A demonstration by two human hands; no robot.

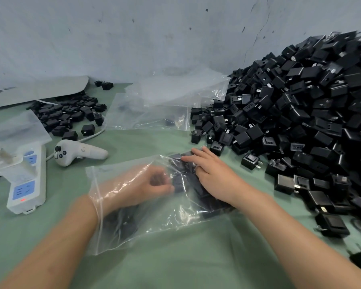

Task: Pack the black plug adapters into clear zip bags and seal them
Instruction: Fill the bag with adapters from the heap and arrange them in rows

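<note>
A clear zip bag (154,224) lies flat on the green tabletop (175,265), straight in front of the person. Its long axis runs left to right and its mouth, with the zip strip (98,226), opens toward the left. The left hand (146,184) is inside the bag up to the wrist, with its fingers curled near the black plug adapters in the bag (180,184). Blur and creased plastic hide whether it grips one, so I cannot tell. The right hand (214,173) rests on top of the film at the bag's far right end, its fingers straight and spread, pressing the adapters down through the plastic.

The loose pile of adapters (300,113) rises just beside the right hand, so that hand is the nearer one for fetching more. The left hand is nearer the open mouth, which would have to be cleared before sealing. The adapters are small, hard, matt black blocks with metal prongs. The bag is thin, glossy and wrinkled. A stack of empty zip bags (165,105) lies behind, between the pile and a smaller scatter of adapters (71,113) at the left.
</note>
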